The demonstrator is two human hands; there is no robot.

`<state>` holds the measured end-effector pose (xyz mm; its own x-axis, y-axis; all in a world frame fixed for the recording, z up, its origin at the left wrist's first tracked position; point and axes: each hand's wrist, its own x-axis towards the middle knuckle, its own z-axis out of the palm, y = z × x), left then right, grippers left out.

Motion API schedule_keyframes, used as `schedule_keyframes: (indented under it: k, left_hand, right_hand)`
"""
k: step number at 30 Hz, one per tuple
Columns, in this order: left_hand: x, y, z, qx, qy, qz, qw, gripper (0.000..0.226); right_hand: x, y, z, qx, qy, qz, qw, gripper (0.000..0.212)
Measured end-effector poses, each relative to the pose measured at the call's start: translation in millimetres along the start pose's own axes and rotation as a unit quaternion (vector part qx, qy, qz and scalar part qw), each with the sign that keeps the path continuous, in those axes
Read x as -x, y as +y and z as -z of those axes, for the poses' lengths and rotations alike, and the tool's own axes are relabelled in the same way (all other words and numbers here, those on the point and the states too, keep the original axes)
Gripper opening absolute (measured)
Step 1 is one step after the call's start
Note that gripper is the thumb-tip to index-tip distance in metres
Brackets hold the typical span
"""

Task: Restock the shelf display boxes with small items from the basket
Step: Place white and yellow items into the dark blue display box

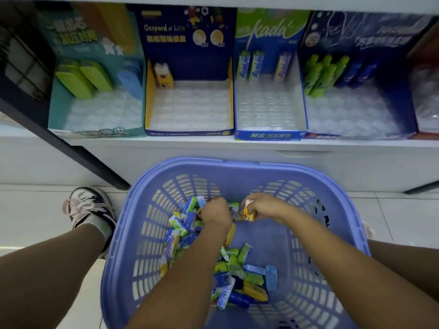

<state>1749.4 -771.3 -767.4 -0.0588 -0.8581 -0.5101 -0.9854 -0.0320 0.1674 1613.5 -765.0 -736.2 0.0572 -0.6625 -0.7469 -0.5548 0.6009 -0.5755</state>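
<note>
Right grip pinches a yellow item at 12 o'clock in the basket, left grip knuckles-up in the pile, hold unclear; lift yellow clear, seat upright in Gaspard box at 11 o'clock, beside its lone twin.

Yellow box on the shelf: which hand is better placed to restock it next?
Probably the right hand: it grips a yellow item matching the yellow box; the left hand is among blue-green packets.

We are reaching into the purple basket: right grip pinching a yellow packet, left grip resting among wrapped items.
</note>
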Motion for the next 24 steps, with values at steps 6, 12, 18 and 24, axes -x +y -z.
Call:
schedule_keyframes:
  k: [6, 12, 18, 24]
  left_hand:
    - [1, 2, 8, 0.141, -0.051, 0.037, 0.988, 0.021]
    - [15, -13, 71, 0.359, -0.167, 0.012, 0.918, 0.023]
    - [56, -36, 176, 0.485, -0.130, -0.134, 0.854, 0.009]
    - [70, -47, 218, 0.576, 0.083, -0.156, 0.798, 0.011]
  right_hand:
    - [37, -28, 33, 0.063, -0.103, 0.018, 0.993, 0.031]
    - [93, -86, 61, 0.023, -0.177, 0.117, 0.977, 0.038]
    - [134, -152, 73, -0.115, 0.004, 0.354, 0.928, 0.030]
    - [95, -216, 75, -0.088, 0.330, 0.409, 0.846, 0.027]
